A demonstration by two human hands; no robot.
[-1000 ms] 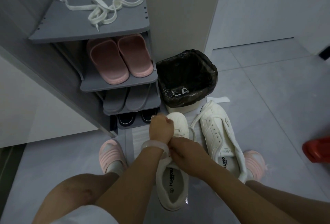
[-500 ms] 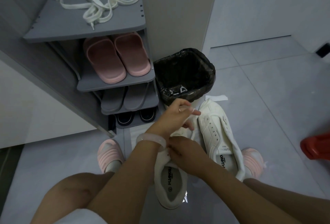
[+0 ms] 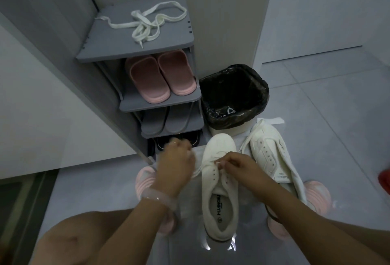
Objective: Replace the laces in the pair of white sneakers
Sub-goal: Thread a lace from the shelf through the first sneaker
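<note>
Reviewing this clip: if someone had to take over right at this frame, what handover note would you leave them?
Left hand: grip closed on a lace end, drawn out to the left of the near sneaker.
Right hand: pinching the lace at the near sneaker's front eyelets.
Second sneaker: on the floor to the right, a lace hanging loose through its eyelets.
Spare laces: bundled on the top shelf of the shoe rack.
Trash bin: just behind the sneakers.
Done: little that shows; the near sneaker's rear eyelets are bare.
Left: finish the near sneaker's lace, then handle the second sneaker.
</note>
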